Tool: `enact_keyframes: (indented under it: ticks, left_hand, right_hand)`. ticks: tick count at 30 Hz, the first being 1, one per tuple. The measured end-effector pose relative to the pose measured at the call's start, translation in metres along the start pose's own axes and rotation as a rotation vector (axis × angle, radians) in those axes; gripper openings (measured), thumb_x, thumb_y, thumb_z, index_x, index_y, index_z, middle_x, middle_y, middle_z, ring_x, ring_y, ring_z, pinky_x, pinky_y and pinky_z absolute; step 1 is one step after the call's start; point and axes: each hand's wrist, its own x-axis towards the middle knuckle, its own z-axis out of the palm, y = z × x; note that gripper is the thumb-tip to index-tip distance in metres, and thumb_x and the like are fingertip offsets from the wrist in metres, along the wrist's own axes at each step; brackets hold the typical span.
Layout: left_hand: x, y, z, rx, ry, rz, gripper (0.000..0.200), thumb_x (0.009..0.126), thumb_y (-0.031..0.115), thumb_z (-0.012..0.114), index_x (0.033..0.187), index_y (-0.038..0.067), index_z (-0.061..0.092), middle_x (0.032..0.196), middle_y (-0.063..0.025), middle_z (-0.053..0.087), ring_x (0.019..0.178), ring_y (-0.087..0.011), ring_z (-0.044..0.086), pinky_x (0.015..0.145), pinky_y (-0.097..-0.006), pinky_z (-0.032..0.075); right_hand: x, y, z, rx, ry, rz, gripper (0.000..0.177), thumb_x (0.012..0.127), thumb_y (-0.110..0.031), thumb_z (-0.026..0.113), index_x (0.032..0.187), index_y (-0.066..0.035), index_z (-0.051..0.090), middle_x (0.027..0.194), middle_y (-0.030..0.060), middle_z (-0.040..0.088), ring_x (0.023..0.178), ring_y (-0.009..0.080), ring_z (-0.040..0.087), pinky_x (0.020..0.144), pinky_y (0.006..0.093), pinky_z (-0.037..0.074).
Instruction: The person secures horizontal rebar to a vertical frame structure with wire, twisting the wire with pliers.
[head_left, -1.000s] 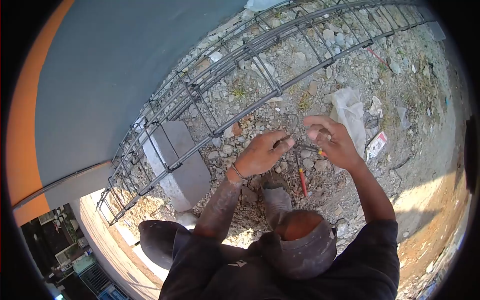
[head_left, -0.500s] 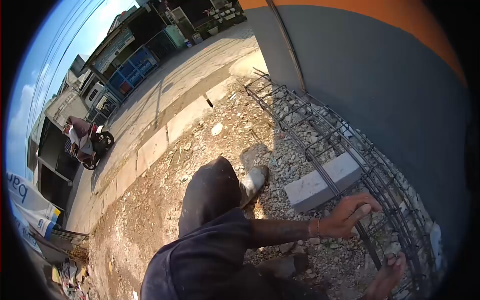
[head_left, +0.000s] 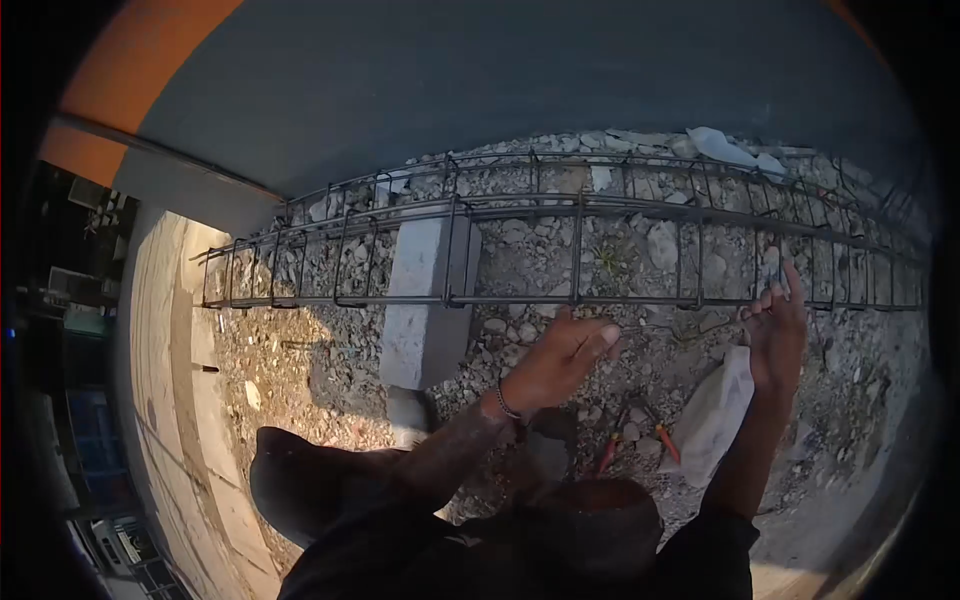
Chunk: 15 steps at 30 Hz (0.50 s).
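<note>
A long steel rebar cage (head_left: 577, 245) lies in front of me, alongside the wall. My left hand (head_left: 555, 370) is closed at the near edge of the cage, thumb pointing right. From it a thin wire (head_left: 675, 328) seems to run across to my right hand (head_left: 775, 335). That hand is at the cage's near bar further right, its fingers curled and the index finger stretched over the bar. Pliers with red handles (head_left: 667, 443) lie open on the rubble between my arms.
A pale concrete block (head_left: 408, 300) sits under the cage to the left. Another whitish block (head_left: 718, 420) lies by my right forearm. A grey wall (head_left: 520, 80) bounds the far side. Stony rubble (head_left: 620, 370) covers the ground, with a pavement edge (head_left: 205, 350) on the left.
My view has swung from the street round to face the wall and the cage. My hands now sit further apart along the cage, and the pliers have come into view.
</note>
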Motion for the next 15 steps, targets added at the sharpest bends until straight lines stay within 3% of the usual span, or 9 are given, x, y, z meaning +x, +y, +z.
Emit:
enact_keyframes:
  ticks: [4,6,9,14,15]
  left_hand:
    - [-0.013,-0.055,0.086,0.026,-0.376,-0.098,0.031,0.097,0.022,0.038,0.083,0.001,0.056,0.068,-0.0108,0.055,0.064,-0.0194,0.056,0.065,-0.0342,0.045]
    - [-0.021,-0.058,0.118,0.016,-0.417,-0.05,0.026,0.095,0.019,0.041,0.085,0.0,0.056,0.068,-0.0134,0.055,0.059,-0.0229,0.058,0.059,-0.0356,0.046]
    - [-0.043,-0.077,0.146,0.128,-0.057,-0.003,0.022,0.093,0.016,0.04,0.093,0.0,0.055,0.066,-0.0143,0.054,0.04,-0.0212,0.056,0.036,-0.0316,0.045]
    - [-0.054,-0.091,0.147,0.111,-0.063,-0.081,0.025,0.093,0.016,0.039,0.097,-0.003,0.054,0.069,-0.0145,0.056,0.037,-0.0212,0.056,0.037,-0.0317,0.044]
    - [-0.05,-0.074,0.141,0.077,-0.154,-0.296,0.024,0.092,0.016,0.041,0.098,-0.003,0.055,0.075,-0.0152,0.057,0.047,-0.0228,0.059,0.045,-0.0338,0.046]
  right_hand:
    - [-0.027,-0.023,-0.045,-0.236,0.336,-0.136,0.052,0.09,-0.013,0.051,0.136,-0.003,0.028,0.081,0.0047,0.055,0.074,0.0137,0.056,0.067,0.0282,0.045]
    - [-0.038,-0.018,-0.052,-0.309,0.399,-0.185,0.05,0.091,-0.014,0.051,0.134,-0.003,0.029,0.084,0.0065,0.057,0.076,0.0144,0.058,0.066,0.0284,0.047]
    - [-0.054,0.005,-0.061,-0.257,0.47,-0.115,0.039,0.093,-0.02,0.049,0.126,-0.003,0.037,0.09,0.0092,0.058,0.079,0.0151,0.058,0.068,0.0282,0.049]
    - [-0.085,0.08,-0.034,-0.062,0.312,-0.009,0.026,0.095,-0.014,0.043,0.116,0.0,0.046,0.088,0.0071,0.057,0.073,0.0117,0.057,0.065,0.0233,0.047]
    - [-0.088,0.093,-0.031,-0.145,0.323,-0.045,0.026,0.095,-0.013,0.042,0.116,0.001,0.047,0.084,0.0067,0.057,0.069,0.0098,0.054,0.061,0.0217,0.045]
